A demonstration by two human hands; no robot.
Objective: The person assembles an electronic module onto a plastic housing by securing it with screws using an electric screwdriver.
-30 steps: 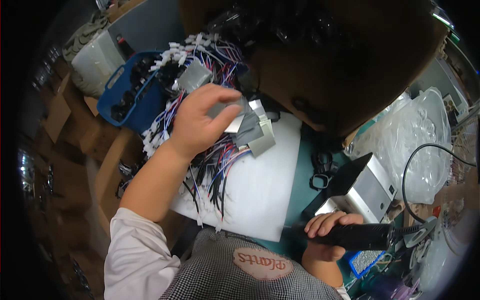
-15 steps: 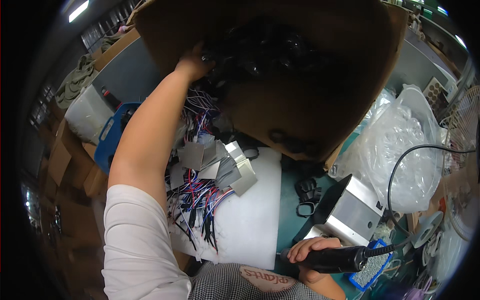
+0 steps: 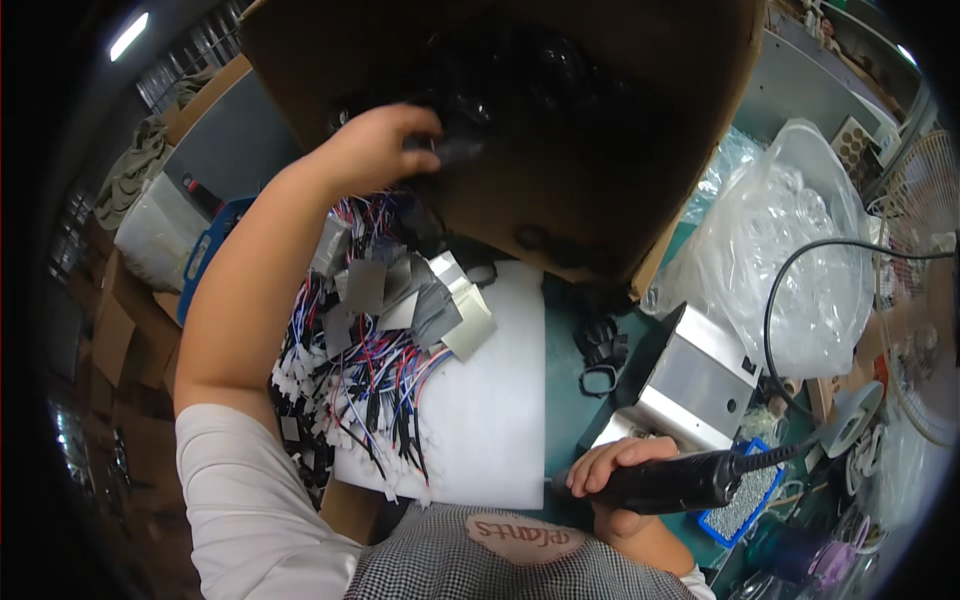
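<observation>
My left hand (image 3: 385,148) is at the mouth of a big cardboard box (image 3: 540,210), thumb and fingers pinched around a dark part (image 3: 455,150) smeared by motion; its exact kind cannot be made out. Shiny black parts (image 3: 550,65) lie in the shadow inside the box. Close to my body, my right hand (image 3: 625,475) is wrapped around a black corded electric screwdriver (image 3: 670,487), its tip pointing left. Beneath my left arm, bundles of wires with white connectors (image 3: 385,400) and flat grey metal plates (image 3: 470,320) lie on white foam sheets (image 3: 500,420).
Right of the foam, small black rings (image 3: 600,378) and a silver metal housing (image 3: 700,375) sit on the green tabletop. A blue tray of screws (image 3: 742,500), a bag of clear plastic parts (image 3: 780,260) and a fan (image 3: 925,290) stand farther right. The screwdriver's cable (image 3: 770,310) loops there.
My left hand has come back from deep in the box toward its near left side, with a dark part in its fingers. The right hand still grips the screwdriver.
</observation>
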